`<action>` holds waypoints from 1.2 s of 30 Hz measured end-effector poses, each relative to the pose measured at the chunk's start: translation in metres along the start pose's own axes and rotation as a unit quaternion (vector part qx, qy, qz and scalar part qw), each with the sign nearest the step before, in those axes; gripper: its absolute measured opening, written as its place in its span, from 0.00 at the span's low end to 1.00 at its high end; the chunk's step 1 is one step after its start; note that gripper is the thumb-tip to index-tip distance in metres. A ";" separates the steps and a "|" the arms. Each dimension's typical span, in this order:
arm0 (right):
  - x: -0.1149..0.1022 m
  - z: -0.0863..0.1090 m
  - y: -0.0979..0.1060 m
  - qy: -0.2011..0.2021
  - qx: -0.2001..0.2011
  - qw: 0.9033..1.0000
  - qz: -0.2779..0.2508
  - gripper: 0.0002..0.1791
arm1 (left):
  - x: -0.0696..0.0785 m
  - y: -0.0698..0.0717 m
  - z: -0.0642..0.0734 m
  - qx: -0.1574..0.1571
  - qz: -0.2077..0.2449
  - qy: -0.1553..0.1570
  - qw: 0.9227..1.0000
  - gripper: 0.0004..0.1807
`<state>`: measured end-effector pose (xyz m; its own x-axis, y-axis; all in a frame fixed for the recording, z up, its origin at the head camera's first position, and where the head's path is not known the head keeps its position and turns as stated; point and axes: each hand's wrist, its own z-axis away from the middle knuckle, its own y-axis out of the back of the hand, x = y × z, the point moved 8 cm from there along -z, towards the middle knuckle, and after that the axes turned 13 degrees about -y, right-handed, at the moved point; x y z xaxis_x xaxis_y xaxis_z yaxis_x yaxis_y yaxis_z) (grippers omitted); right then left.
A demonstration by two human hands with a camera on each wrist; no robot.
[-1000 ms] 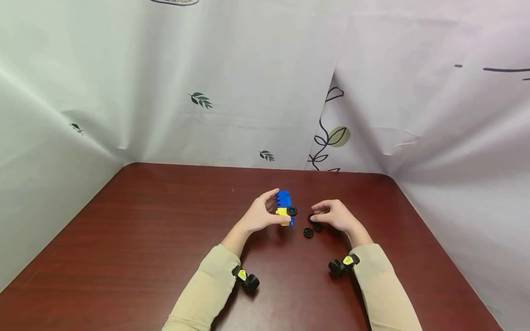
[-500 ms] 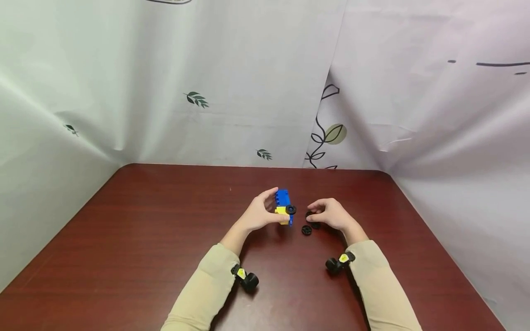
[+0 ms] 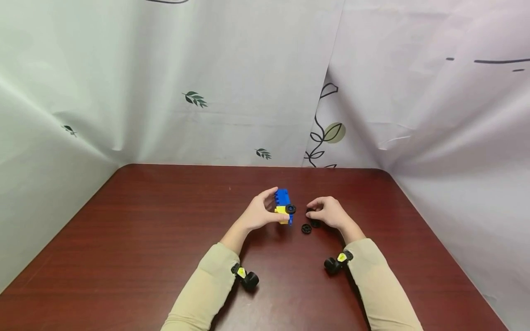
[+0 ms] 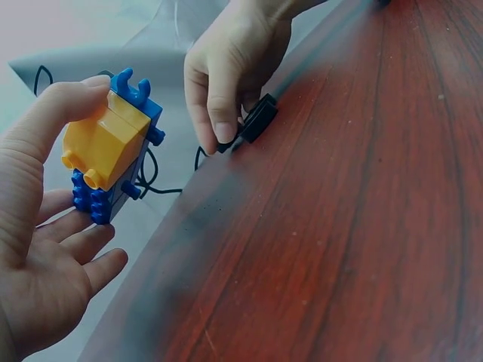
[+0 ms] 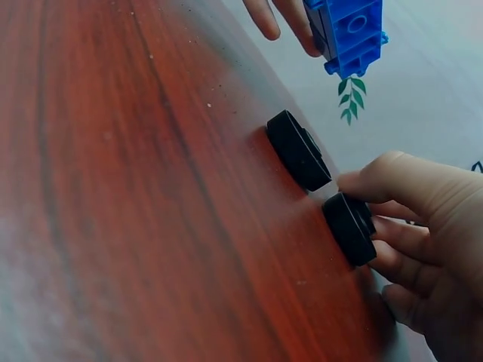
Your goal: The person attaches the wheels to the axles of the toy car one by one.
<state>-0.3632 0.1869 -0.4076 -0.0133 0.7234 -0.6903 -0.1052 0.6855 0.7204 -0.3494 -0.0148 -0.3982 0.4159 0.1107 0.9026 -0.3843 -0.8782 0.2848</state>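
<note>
A toy vehicle of blue and yellow blocks is held up off the table by my left hand, thumb on the yellow block and fingers on the far side. One black wheel sits on its side facing the head camera. My right hand pinches another black wheel between thumb and fingers, low over the table. This wheel is mostly covered by the fingers. Two more black wheels lie on the table close by: one wheel in front, one wheel just under the hand.
The dark red wooden table spreads around both hands. White cloth with leaf prints hangs behind its back edge and along both sides. A small black camera is strapped to the left wrist, another camera to the right.
My right hand has risen slightly from the table with the pinched wheel. The left hand and the toy vehicle stay in place, while the head view has shifted a little.
</note>
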 end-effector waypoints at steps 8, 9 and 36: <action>0.000 0.002 0.004 -0.010 0.019 1.000 0.000 0.16 | 0.035 -0.001 0.008 -0.025 0.003 0.019 1.000 0.48; 0.000 0.002 0.004 -0.010 0.021 1.000 0.001 0.16 | 0.036 -0.001 0.008 -0.025 0.003 0.018 1.000 0.48; -0.025 -0.010 0.008 0.022 0.065 0.990 -0.121 0.20 | 0.030 -0.001 0.004 -0.028 -0.002 0.020 0.999 0.49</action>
<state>-0.3737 0.1736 -0.3856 -0.0470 0.5349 -0.8436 0.0177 0.8449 0.5347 -0.3327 -0.0123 -0.3725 0.3852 0.1341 0.9130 -0.4283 -0.8504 0.3056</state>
